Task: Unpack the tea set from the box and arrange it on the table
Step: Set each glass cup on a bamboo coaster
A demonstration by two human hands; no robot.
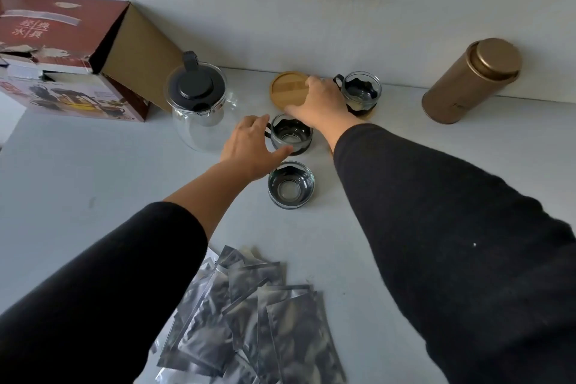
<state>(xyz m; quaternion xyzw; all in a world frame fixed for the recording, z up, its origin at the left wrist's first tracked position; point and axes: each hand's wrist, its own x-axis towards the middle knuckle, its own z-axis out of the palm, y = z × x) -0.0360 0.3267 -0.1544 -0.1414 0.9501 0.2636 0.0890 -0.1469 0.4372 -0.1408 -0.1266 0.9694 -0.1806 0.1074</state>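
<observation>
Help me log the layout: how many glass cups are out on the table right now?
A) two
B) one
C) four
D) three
D: three glass cups show, the far cup on a wooden coaster by the right hand, the middle cup beside the left hand, and the near cup.

A dark red box [62, 40] with white letters is seen left of the clear glass teapot [199, 109], which is topped with a black lid [196, 86]. A gold tin [470, 81] and a light brown wooden coaster [288, 90] are seen to its right.
</observation>
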